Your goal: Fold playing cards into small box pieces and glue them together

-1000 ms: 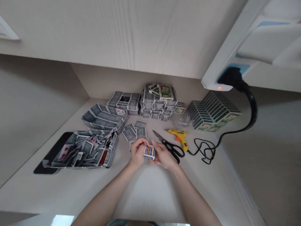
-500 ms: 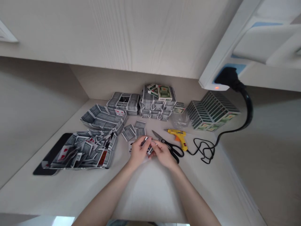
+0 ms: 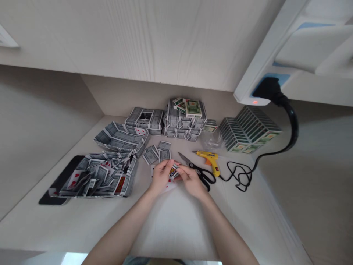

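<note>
Between my two hands is a playing card (image 3: 173,171), its coloured face partly showing and its edge bent. My left hand (image 3: 161,177) pinches it from the left, thumb on top. From the other side my right hand (image 3: 191,179) grips it with thumb and fingers. Under my hands, another card with red marks (image 3: 168,184) lies on the table, mostly covered. Black-handled scissors (image 3: 202,173) rest open just right of my right hand. Beyond my left hand several grey-backed cards (image 3: 151,155) lie face down.
A yellow glue gun (image 3: 211,160) lies right, its black cord (image 3: 242,176) running to a power strip (image 3: 248,94). Left stand a card-built box (image 3: 129,184) full of cards and an open card-built tray (image 3: 118,138). Card-built blocks (image 3: 184,123) and card packs (image 3: 248,130) stand behind.
The card between my hands has turned, so more of its coloured face shows. My fingers have shifted slightly, and the red-marked card beneath is more visible.
</note>
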The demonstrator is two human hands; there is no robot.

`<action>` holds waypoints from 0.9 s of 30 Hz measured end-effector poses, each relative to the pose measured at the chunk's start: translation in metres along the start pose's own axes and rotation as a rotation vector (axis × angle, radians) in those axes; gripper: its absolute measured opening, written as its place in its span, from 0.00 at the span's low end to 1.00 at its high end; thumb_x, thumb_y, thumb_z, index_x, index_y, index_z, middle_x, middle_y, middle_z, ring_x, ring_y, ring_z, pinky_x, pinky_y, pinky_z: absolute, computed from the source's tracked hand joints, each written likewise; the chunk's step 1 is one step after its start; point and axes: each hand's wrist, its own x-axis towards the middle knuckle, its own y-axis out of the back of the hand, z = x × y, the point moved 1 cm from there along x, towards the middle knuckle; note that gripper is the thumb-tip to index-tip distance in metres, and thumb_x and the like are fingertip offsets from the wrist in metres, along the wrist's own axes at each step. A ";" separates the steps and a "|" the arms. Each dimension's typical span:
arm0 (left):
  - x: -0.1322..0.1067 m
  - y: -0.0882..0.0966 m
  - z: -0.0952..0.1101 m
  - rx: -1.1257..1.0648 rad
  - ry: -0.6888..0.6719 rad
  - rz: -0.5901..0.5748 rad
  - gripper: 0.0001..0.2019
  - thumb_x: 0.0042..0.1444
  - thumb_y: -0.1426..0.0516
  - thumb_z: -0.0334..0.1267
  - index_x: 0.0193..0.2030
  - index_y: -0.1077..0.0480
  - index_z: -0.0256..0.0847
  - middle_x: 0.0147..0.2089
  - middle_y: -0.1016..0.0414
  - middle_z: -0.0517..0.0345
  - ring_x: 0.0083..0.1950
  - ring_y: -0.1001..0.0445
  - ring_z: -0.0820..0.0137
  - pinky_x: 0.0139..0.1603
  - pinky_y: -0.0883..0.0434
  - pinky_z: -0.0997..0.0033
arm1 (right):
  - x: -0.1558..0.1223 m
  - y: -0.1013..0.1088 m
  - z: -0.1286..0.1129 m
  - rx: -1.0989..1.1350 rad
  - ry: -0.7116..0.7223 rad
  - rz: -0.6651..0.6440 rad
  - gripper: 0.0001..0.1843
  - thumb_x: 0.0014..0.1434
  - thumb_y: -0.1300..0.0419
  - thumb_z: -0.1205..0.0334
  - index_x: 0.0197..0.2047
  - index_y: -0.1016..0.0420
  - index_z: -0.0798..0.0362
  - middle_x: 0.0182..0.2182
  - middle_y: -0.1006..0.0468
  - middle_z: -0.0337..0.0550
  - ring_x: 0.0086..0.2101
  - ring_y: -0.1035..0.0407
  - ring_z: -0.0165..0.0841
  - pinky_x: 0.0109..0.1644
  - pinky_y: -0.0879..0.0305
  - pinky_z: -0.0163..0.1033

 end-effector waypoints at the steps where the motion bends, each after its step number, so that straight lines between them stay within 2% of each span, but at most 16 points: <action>1: 0.000 -0.001 0.000 -0.066 0.018 -0.011 0.15 0.50 0.45 0.47 0.28 0.27 0.36 0.32 0.23 0.53 0.36 0.27 0.69 0.41 0.32 0.70 | 0.000 0.000 0.001 -0.058 0.040 0.016 0.15 0.55 0.46 0.52 0.38 0.24 0.50 0.34 0.24 0.41 0.28 0.30 0.32 0.32 0.28 0.41; 3: 0.001 -0.002 -0.001 -0.205 0.082 -0.041 0.16 0.49 0.44 0.48 0.27 0.28 0.35 0.34 0.23 0.50 0.37 0.26 0.68 0.43 0.32 0.67 | 0.000 0.000 0.002 -0.158 0.101 0.030 0.13 0.56 0.47 0.55 0.36 0.23 0.50 0.30 0.24 0.40 0.27 0.30 0.33 0.33 0.29 0.40; 5: 0.001 -0.003 -0.002 -0.287 0.157 -0.063 0.17 0.48 0.44 0.49 0.27 0.28 0.34 0.35 0.23 0.48 0.36 0.25 0.66 0.40 0.30 0.66 | -0.001 0.001 0.004 -0.194 0.107 0.032 0.13 0.56 0.47 0.55 0.36 0.24 0.50 0.29 0.24 0.40 0.25 0.30 0.32 0.31 0.30 0.39; 7: 0.002 -0.003 -0.001 -0.232 0.170 -0.063 0.17 0.48 0.44 0.50 0.29 0.28 0.34 0.35 0.23 0.48 0.34 0.25 0.66 0.36 0.30 0.66 | 0.000 0.001 0.005 -0.165 0.068 0.024 0.14 0.56 0.48 0.54 0.39 0.25 0.50 0.28 0.25 0.39 0.20 0.32 0.30 0.25 0.32 0.37; 10: 0.002 0.000 0.001 0.038 0.028 -0.037 0.15 0.50 0.46 0.47 0.31 0.26 0.36 0.36 0.22 0.51 0.37 0.26 0.67 0.40 0.31 0.68 | 0.000 0.002 0.004 -0.109 0.037 0.020 0.16 0.57 0.48 0.52 0.41 0.26 0.50 0.23 0.28 0.37 0.16 0.37 0.27 0.18 0.37 0.33; 13: 0.002 0.000 0.001 0.244 -0.122 -0.039 0.12 0.52 0.47 0.43 0.34 0.26 0.39 0.37 0.22 0.54 0.39 0.27 0.68 0.43 0.33 0.70 | 0.001 0.003 0.001 -0.077 0.022 0.036 0.16 0.55 0.47 0.51 0.38 0.25 0.52 0.21 0.30 0.36 0.14 0.40 0.26 0.16 0.41 0.32; 16: 0.000 0.001 -0.003 0.333 -0.180 -0.046 0.11 0.53 0.47 0.41 0.35 0.26 0.41 0.36 0.23 0.56 0.37 0.27 0.69 0.40 0.33 0.73 | 0.001 0.004 0.000 -0.072 -0.001 0.070 0.15 0.54 0.47 0.52 0.34 0.25 0.53 0.18 0.32 0.36 0.14 0.41 0.26 0.16 0.42 0.31; 21: -0.003 0.003 -0.005 0.567 -0.290 -0.017 0.08 0.53 0.48 0.40 0.32 0.29 0.41 0.31 0.25 0.56 0.34 0.30 0.70 0.37 0.36 0.73 | -0.001 0.002 0.003 -0.173 0.039 0.093 0.16 0.56 0.49 0.53 0.25 0.29 0.54 0.15 0.36 0.34 0.14 0.43 0.25 0.17 0.45 0.31; 24: -0.004 0.003 -0.004 0.696 -0.367 -0.005 0.08 0.54 0.49 0.39 0.29 0.32 0.40 0.29 0.28 0.56 0.33 0.32 0.69 0.36 0.37 0.72 | -0.003 -0.001 0.005 -0.209 0.046 0.100 0.17 0.57 0.50 0.54 0.24 0.31 0.54 0.13 0.37 0.34 0.14 0.43 0.26 0.18 0.45 0.31; 27: -0.004 0.002 -0.005 0.729 -0.375 0.031 0.08 0.54 0.50 0.39 0.28 0.34 0.40 0.28 0.31 0.57 0.32 0.33 0.69 0.35 0.39 0.72 | -0.004 -0.005 0.005 -0.227 0.037 0.102 0.17 0.58 0.51 0.54 0.25 0.31 0.54 0.14 0.37 0.34 0.15 0.41 0.27 0.19 0.45 0.31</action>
